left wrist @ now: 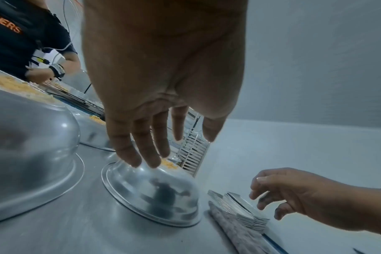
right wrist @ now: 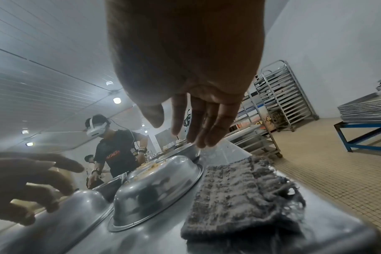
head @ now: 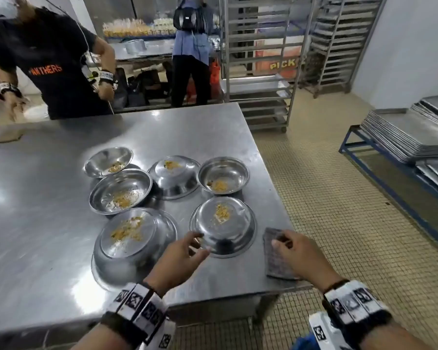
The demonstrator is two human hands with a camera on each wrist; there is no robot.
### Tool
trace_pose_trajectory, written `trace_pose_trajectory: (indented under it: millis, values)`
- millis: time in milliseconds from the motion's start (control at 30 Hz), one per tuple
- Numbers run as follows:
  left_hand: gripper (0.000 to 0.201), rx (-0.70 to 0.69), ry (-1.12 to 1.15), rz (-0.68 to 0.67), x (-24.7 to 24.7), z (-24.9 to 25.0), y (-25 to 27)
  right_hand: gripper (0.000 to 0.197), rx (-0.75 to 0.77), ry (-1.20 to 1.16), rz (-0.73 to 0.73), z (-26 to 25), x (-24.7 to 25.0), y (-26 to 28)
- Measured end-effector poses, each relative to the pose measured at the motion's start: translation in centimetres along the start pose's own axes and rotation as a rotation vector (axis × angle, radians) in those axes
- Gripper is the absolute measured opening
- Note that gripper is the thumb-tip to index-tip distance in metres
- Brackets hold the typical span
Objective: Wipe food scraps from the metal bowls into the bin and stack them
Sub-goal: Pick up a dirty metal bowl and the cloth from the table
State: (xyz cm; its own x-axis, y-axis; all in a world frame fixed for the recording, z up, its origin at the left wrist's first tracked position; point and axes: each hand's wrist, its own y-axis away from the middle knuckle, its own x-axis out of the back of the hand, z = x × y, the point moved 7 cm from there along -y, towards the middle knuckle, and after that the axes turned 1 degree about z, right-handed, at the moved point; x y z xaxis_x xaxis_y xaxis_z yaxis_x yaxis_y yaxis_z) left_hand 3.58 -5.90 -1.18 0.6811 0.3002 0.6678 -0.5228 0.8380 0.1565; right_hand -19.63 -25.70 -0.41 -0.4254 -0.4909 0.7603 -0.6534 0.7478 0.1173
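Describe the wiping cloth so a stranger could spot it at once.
Start at the steel table and go to its near right corner. There, right of the nearest upside-down bowl, lies the cloth under the right hand. It is the only soft, grey, frayed thing among shiny metal.

Six bowls (head: 172,198) sit mid-frame on the table (head: 36,223) before me. The cloth (head: 276,258) lies lower right of them at the table's edge, racks (head: 258,72) upper right behind.
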Motion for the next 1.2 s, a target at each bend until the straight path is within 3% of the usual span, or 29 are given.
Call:
trace_pose_trajectory:
  millis: [200, 300, 433, 600, 767, 867, 967, 1200]
  values:
    - [0.057, 0.186, 0.057, 0.141, 0.7, -1.0, -2.6, 0.033, -0.058, -0.025, -0.021, -0.2, -2.4, -3.3]
    - [0.058, 0.255, 0.06, 0.149, 0.6, -1.8, -3.3, 0.046, -0.099, 0.024, -0.05, -0.6, -3.5, -4.0]
    - [0.06, 0.277, 0.036, 0.127, 0.5, -2.1, -4.6, 0.047, -0.126, -0.067, -0.065, -1.6, -4.4, -5.0]
    - [0.04, 0.263, 0.068, 0.075, 0.4, -2.0, -6.8, 0.052, -0.159, -0.11, -0.072, -2.3, -4.9, -6.6]
    - [0.021, 0.255, 0.065, 0.025, 0.2, -2.9, -9.3, 0.033, -0.195, -0.144, -0.083, -2.6, -6.0, -8.1]
    - [0.041, 0.281, 0.093, 0.008, -0.6, -5.0, -11.3, 0.029, -0.217, -0.123, -0.069, -2.1, -7.1, -8.9]
    - [0.067, 0.297, 0.089, 0.023, -2.1, -8.5, -13.4, 0.04, -0.232, -0.069, -0.06, -1.4, -8.1, -9.5]
    - [0.074, 0.329, 0.152, 0.046, -2.4, -7.7, -12.1, 0.039, -0.209, -0.099, -0.044, -1.9, -8.3, -9.4]
